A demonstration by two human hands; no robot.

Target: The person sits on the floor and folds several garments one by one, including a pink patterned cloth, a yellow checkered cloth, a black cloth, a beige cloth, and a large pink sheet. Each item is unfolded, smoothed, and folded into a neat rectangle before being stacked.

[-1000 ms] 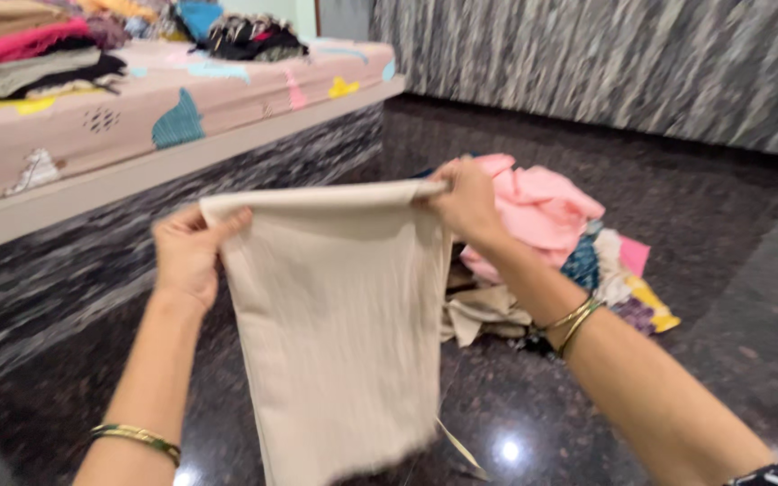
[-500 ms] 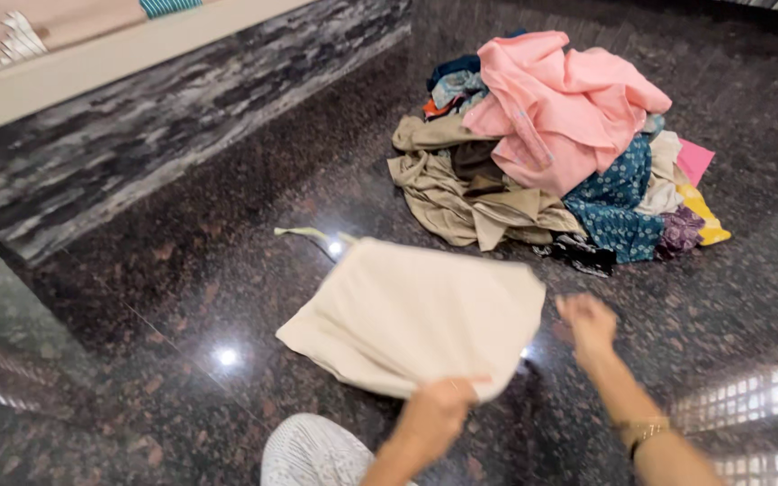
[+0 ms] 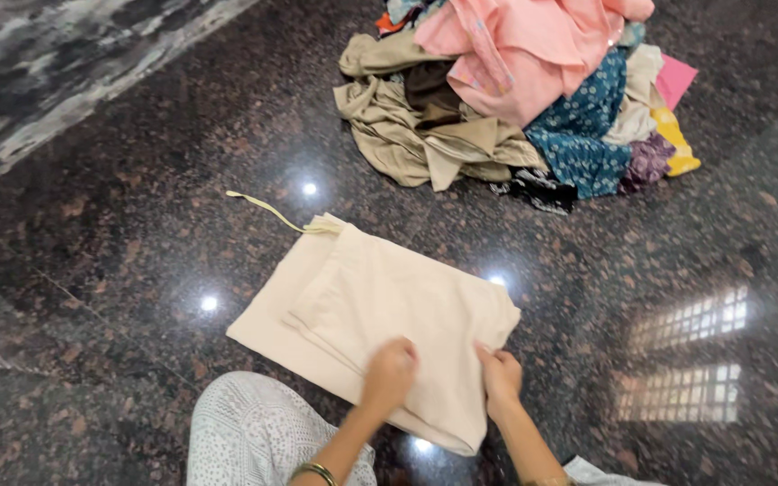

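Plain cream cloth [image 3: 380,306] on speckled dark-brown floor [image 3: 137,270] — beyond, a pink top [image 3: 515,45], khaki garment [image 3: 416,135], teal-print fabric [image 3: 578,135].

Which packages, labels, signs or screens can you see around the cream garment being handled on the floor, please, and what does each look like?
None: no package, label, sign or screen shows.
Only cloth is in view: the folded cream garment under the left hand and right hand, and a clothes pile of pink, beige, blue, purple and yellow on the dark polished floor.
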